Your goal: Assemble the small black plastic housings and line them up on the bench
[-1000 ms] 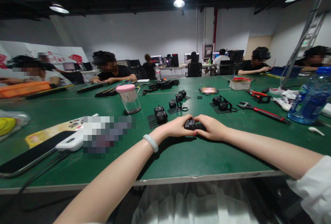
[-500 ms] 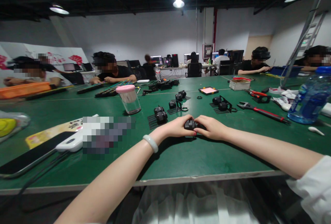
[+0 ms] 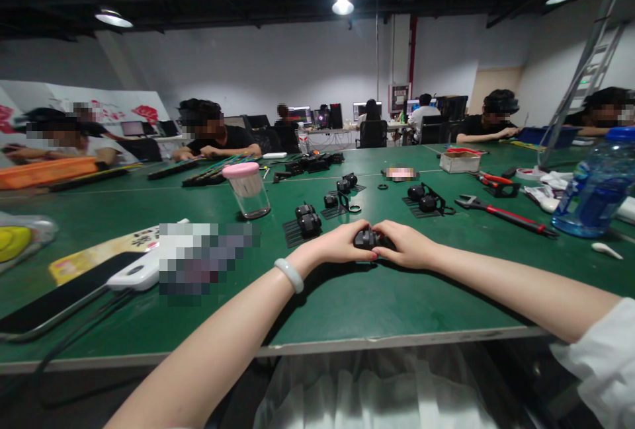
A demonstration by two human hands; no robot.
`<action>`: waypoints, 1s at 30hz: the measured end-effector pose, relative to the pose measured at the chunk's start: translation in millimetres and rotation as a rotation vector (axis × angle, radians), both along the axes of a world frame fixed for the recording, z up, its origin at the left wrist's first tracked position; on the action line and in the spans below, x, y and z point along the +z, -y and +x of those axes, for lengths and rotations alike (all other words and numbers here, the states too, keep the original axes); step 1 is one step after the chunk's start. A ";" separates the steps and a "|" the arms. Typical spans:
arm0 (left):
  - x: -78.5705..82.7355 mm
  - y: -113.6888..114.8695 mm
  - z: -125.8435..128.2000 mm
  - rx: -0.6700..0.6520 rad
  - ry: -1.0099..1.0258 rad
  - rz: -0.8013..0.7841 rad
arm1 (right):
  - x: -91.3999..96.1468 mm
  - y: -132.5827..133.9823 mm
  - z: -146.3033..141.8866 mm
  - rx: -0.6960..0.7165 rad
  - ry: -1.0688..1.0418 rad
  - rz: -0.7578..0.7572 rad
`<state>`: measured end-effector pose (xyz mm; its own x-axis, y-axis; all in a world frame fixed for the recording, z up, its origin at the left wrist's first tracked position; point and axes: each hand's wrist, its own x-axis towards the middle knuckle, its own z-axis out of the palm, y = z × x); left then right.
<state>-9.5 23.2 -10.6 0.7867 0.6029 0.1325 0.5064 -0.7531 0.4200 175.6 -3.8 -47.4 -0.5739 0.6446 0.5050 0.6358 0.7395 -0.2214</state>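
Both of my hands meet on the green table (image 3: pixel 347 303) around a small black plastic part (image 3: pixel 366 239). My left hand (image 3: pixel 342 242), with a pale bangle on its wrist, curls its fingers over the part's left side. My right hand (image 3: pixel 404 244) pinches the part's right side. Just beyond my hands lie similar black parts on comb-like black bases: one (image 3: pixel 303 221) to the left, one (image 3: pixel 342 199) in the middle, one (image 3: pixel 425 201) to the right.
A clear jar with a pink lid (image 3: pixel 247 188) stands to the left. A phone (image 3: pixel 59 297) lies at the near left. A red-handled wrench (image 3: pixel 501 212), pliers (image 3: pixel 491 181) and a blue water bottle (image 3: pixel 598 184) are at the right. Several people sit along the table's far side.
My hands stay closed on the black part and shift only slightly. Nothing else on the table has moved.
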 end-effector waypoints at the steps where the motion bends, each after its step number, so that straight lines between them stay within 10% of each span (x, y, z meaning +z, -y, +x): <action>1: 0.3 0.2 0.0 0.000 -0.001 0.000 | 0.1 0.1 0.1 0.003 0.000 0.001; 30: -0.3 -2.0 -2.0 0.001 -0.021 0.020 | 0.9 -2.0 3.2 0.055 0.054 -0.004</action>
<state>-11.5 25.2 -10.9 0.7890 0.6008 0.1282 0.5155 -0.7610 0.3939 178.8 -1.7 -46.6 -0.6349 0.6132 0.4700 0.6053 0.7728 -0.1907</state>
